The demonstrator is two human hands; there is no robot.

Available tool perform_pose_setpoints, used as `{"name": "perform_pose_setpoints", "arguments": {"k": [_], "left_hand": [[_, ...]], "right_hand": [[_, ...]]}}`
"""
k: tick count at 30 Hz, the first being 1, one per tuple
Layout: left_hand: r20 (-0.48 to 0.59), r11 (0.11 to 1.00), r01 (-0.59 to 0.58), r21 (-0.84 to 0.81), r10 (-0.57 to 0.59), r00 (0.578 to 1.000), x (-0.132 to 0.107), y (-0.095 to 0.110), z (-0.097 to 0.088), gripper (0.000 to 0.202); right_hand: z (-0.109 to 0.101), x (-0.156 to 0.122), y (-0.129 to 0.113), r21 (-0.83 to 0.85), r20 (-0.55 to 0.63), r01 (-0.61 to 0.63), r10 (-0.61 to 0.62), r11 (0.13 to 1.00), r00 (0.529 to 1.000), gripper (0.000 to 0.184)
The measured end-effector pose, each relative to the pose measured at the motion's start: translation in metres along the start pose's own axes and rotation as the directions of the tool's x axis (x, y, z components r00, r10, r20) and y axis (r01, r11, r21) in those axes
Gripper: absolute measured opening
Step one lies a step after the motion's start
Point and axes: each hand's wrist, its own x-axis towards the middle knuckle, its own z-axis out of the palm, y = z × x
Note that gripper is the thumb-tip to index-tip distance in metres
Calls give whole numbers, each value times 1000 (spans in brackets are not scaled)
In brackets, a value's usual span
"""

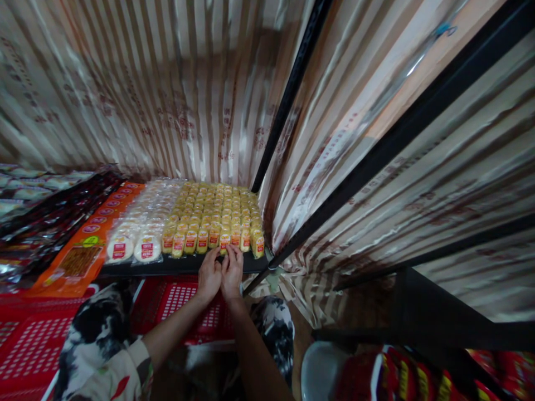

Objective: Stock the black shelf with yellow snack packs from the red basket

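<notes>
Both my hands reach to the front edge of a dark shelf [167, 266]. My left hand [209, 275] and my right hand [232, 272] sit side by side, fingers curled onto the front row of small yellow packets with red labels [217, 214]. The fingertips press on one or two packets at the shelf's front; which packet each hand grips is not clear. Several rows of these yellow packets fill the right part of the shelf.
Left of the yellow packets lie round white packets [134, 248], then orange packets [79, 259] and dark packets [45, 223]. Red plastic baskets [25, 340] sit below. A striped curtain [167, 83] hangs behind, crossed by black frame bars [288, 94]. Red packets [401, 376] lie lower right.
</notes>
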Motion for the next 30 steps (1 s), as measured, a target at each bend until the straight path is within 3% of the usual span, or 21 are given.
{"name": "perform_pose_setpoints", "arguments": {"k": [9, 16, 24, 30], "left_hand": [[86, 991, -59, 119, 49, 995, 4, -4, -2, 48], [72, 986, -89, 141, 80, 994, 1, -4, -1, 47], [54, 981, -138, 137, 132, 990, -9, -7, -4, 44], [117, 981, -161, 105, 148, 982, -32, -7, -6, 40]], "right_hand": [[3, 1, 5, 21, 4, -5, 5, 1000, 1000, 42], [2, -2, 9, 32, 19, 21, -22, 999, 1000, 43], [-20, -12, 5, 1, -14, 43, -43, 999, 999, 39], [-33, -27, 7, -11, -35, 27, -28, 1000, 999, 38]]}}
